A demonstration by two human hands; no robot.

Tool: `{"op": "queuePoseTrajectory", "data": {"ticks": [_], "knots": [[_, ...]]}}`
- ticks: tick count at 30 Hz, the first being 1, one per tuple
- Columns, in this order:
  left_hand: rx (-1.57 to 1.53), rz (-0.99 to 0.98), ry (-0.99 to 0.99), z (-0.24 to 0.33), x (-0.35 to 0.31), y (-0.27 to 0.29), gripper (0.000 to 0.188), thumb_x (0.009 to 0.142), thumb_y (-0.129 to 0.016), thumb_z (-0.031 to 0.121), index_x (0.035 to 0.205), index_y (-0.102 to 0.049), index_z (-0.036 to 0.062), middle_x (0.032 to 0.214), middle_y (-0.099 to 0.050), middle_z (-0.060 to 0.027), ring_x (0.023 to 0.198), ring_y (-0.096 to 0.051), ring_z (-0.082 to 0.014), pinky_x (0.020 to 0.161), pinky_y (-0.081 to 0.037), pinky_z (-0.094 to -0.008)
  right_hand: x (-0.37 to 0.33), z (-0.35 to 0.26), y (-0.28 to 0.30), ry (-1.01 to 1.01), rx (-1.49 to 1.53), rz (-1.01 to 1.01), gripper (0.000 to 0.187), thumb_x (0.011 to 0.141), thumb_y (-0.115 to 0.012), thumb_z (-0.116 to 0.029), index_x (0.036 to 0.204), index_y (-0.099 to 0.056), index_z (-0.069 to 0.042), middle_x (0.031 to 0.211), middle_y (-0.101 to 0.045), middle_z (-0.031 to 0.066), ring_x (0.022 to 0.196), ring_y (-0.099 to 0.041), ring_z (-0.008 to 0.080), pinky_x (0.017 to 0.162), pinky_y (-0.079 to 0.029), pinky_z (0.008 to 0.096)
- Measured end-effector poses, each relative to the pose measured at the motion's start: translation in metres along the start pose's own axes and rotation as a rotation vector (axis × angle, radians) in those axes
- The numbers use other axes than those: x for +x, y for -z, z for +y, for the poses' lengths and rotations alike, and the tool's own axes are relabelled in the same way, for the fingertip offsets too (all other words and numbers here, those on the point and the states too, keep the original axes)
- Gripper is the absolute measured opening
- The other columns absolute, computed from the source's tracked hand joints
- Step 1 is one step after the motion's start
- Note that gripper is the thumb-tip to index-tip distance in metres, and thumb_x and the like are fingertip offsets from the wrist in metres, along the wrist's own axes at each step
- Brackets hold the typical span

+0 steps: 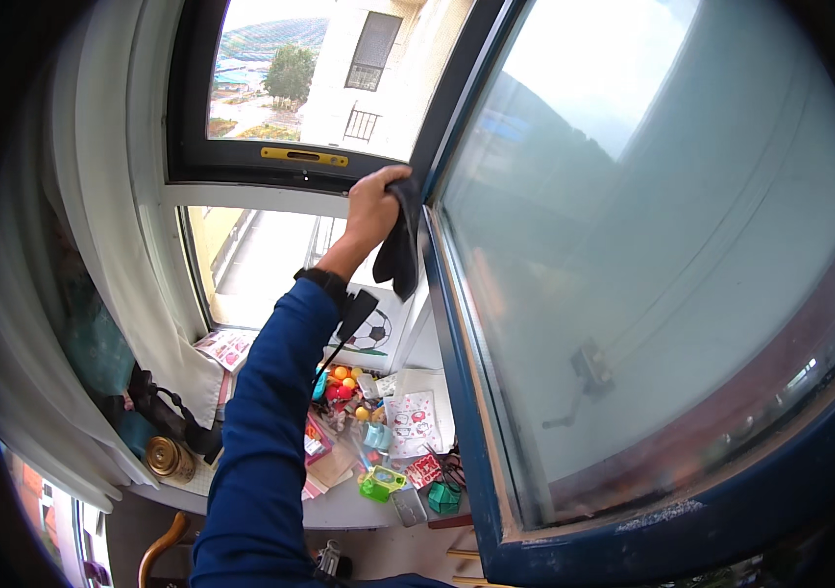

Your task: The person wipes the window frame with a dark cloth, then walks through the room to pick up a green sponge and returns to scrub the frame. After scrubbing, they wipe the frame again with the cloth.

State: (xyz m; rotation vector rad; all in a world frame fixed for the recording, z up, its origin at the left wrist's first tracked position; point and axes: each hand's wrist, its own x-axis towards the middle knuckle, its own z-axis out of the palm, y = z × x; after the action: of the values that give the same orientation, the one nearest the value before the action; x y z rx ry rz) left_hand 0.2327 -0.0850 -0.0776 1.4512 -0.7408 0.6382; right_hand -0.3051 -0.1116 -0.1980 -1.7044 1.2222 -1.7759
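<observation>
My left hand (374, 208), at the end of a blue sleeve with a dark band at the wrist, is closed around a dark cloth (399, 245). The cloth hangs down from my fingers, beside the lower corner of the dark window frame (241, 167). My hand is near the inner edge of the opened window sash (476, 421), which has a blue frame and a large glass pane (653, 265). A yellow slotted bar (305, 157) lies along the frame's lower rail, left of my hand. My right hand is not in view.
Below my arm, a white desk (344, 510) holds toys, papers, a green box (381, 482) and a teal faceted object (444, 498). A soccer-ball picture (370, 331) stands behind. White curtains (109, 196) hang left, near a gold-coloured jar (170, 458). A curved wooden chair part (163, 549) is below.
</observation>
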Motion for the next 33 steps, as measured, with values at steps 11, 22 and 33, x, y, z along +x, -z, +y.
{"op": "queuePoseTrajectory", "data": {"ticks": [11,22,33], "knots": [[0.061,-0.005,0.234,-0.012,0.022,-0.058,0.026,0.087,-0.069,0.018,0.108,-0.071,0.0020,0.096,-0.072,-0.0228,0.092,-0.072,-0.0303,0.082,-0.053,-0.0367,0.001,0.004,-0.005,0.005,-0.027,-0.003,0.068,0.088,-0.073,-0.030,0.136,-0.044,0.006,0.123,-0.063,0.0188,0.104,-0.064,0.0266,0.088,-0.055,0.0372],[0.043,-0.198,-0.020,-0.021,-0.018,-0.036,0.024,0.088,-0.062,0.011,0.107,-0.069,-0.0009,0.110,-0.067,-0.0207,0.109,-0.063,-0.0347,0.096,-0.047,-0.0413,-0.003,0.005,-0.008,-0.002,-0.030,-0.014,0.068,0.087,-0.074,-0.030,0.137,-0.044,0.006,0.123,-0.063,0.0186,0.105,-0.065,0.0266,0.089,-0.055,0.0374],[0.137,-0.521,0.296,0.001,0.010,-0.016,0.026,0.089,-0.062,0.017,0.093,-0.067,-0.0073,0.075,-0.064,-0.0210,0.073,-0.064,-0.0235,0.074,-0.052,-0.0397,-0.005,0.004,-0.004,-0.002,-0.023,-0.024,0.069,0.087,-0.075,-0.030,0.138,-0.044,0.005,0.123,-0.063,0.0183,0.105,-0.065,0.0267,0.090,-0.055,0.0375]]}}
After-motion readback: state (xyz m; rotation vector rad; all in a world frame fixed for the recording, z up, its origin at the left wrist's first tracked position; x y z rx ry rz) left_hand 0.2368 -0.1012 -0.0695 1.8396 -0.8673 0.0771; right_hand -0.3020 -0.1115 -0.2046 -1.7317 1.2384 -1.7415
